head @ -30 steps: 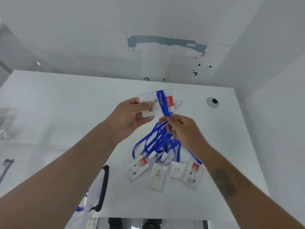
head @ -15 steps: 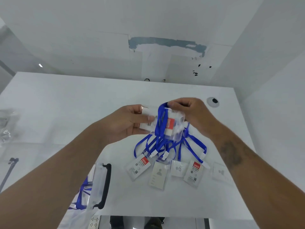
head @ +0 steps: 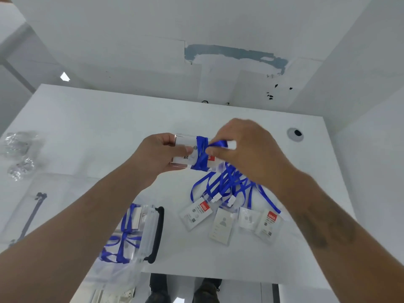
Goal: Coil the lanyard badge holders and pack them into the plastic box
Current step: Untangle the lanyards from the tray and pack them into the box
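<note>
My left hand [head: 158, 153] grips the left end of a clear badge holder [head: 185, 147] held above the table. Its blue lanyard [head: 202, 153] is wound several times around the middle of the card. My right hand [head: 247, 147] pinches the loose end of that lanyard just right of the wraps. Below them on the table lie several more badge holders [head: 197, 213] with their blue lanyards [head: 231, 184] tangled in a heap. The clear plastic box [head: 150, 224] with a black handle stands at the lower left and holds wrapped badge holders.
Crumpled clear wrappers [head: 18, 154] lie at the table's left edge. A round cable grommet [head: 295, 134] sits at the far right corner. A clear lid with a dark handle [head: 32, 213] lies left of my forearm. Shoes show below the table's near edge.
The lanyard now has more turns around the held card. My right hand has come round from the card's far edge to its right side, pinching the strap end. The view tilted down, showing more of the box.
</note>
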`<state>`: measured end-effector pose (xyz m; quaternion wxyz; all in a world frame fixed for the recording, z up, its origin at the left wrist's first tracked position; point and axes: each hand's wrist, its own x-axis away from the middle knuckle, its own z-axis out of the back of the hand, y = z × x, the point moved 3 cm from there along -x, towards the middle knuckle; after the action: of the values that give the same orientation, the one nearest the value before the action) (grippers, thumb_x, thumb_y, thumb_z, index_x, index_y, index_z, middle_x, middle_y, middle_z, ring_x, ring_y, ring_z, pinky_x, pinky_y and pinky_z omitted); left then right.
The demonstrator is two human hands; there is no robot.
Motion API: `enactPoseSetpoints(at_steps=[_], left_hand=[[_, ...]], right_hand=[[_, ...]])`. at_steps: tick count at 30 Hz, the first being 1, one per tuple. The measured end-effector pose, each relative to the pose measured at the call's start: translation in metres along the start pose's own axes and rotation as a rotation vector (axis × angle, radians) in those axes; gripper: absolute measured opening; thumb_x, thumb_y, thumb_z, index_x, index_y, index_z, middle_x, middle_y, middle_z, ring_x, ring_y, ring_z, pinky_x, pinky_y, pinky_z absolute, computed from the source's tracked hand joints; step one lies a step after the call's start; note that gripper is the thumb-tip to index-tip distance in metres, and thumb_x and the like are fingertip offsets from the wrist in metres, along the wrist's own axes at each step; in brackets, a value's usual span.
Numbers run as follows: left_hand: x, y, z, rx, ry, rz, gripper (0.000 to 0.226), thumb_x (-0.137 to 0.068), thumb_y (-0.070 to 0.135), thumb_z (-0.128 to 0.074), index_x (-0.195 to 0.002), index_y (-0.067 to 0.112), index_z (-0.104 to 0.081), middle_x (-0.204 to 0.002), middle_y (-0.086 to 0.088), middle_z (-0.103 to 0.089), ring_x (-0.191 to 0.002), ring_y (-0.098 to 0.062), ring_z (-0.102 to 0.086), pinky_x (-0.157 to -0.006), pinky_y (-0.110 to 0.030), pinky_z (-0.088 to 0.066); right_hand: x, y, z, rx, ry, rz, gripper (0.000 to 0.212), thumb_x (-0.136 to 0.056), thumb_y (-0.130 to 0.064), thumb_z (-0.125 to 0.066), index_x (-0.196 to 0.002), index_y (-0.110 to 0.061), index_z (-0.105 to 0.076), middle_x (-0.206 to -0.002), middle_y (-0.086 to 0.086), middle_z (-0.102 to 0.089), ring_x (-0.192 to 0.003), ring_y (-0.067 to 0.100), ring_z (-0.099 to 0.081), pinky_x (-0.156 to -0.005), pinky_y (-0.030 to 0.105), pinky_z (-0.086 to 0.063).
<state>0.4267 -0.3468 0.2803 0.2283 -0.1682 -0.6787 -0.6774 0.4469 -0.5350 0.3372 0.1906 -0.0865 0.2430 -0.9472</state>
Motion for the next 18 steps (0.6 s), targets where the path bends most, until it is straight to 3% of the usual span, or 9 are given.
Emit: enactPoseSetpoints(at_steps=[2,5,8,14,18], left_hand=[[0.008,0.002,0.014,0.027,-0.027,0.009,0.017,-0.084,0.005,-0.073,-0.098,0.011,-0.067,-0.087,-0.003,-0.077,-0.082,-0.018,-0.075,-0.064,-0.026,-0.061],[0.020,0.001,0.037,0.039,-0.048,0.031,0.024,-0.084,0.004,-0.073,-0.107,0.008,-0.067,-0.091,-0.005,-0.077,-0.079,-0.017,-0.075,-0.066,-0.027,-0.062],[0.033,-0.011,0.069,0.060,-0.047,0.072,0.029,-0.083,0.004,-0.073,-0.111,0.006,-0.067,-0.099,-0.011,-0.076,-0.081,-0.019,-0.075,-0.066,-0.027,-0.062],[0.056,-0.043,0.133,0.107,-0.007,0.204,0.032,-0.080,0.004,-0.075,-0.111,0.003,-0.068,-0.100,-0.014,-0.076,-0.083,-0.021,-0.075,-0.061,-0.029,-0.062],[0.068,-0.067,0.172,0.081,0.026,0.275,0.030,-0.083,0.005,-0.074,-0.113,0.003,-0.066,-0.104,-0.016,-0.075,-0.077,-0.022,-0.073,-0.071,-0.038,-0.063]], right_hand=[[-0.015,-0.003,-0.002,-0.164,0.017,-0.031,0.026,-0.086,-0.046,-0.068,-0.103,-0.026,-0.073,-0.109,-0.014,-0.067,-0.098,0.005,-0.059,-0.087,0.027,-0.045],[-0.026,-0.017,-0.021,-0.333,-0.088,-0.100,0.022,-0.086,-0.037,-0.072,-0.098,-0.019,-0.075,-0.084,-0.010,-0.072,-0.071,0.003,-0.062,-0.072,0.024,-0.049],[-0.031,-0.041,-0.043,-0.508,-0.122,-0.116,0.019,-0.081,-0.025,-0.079,-0.096,-0.015,-0.072,-0.078,-0.001,-0.074,-0.064,0.007,-0.067,-0.070,0.030,-0.060],[-0.035,-0.096,-0.092,-0.427,-0.259,-0.036,0.014,-0.085,-0.020,-0.074,-0.099,-0.017,-0.074,-0.079,0.000,-0.074,-0.065,0.014,-0.070,-0.068,0.031,-0.060],[-0.033,-0.128,-0.126,-0.256,-0.357,0.002,0.012,-0.090,-0.021,-0.068,-0.098,-0.020,-0.076,-0.078,-0.007,-0.074,-0.065,0.007,-0.070,-0.069,0.027,-0.057]])
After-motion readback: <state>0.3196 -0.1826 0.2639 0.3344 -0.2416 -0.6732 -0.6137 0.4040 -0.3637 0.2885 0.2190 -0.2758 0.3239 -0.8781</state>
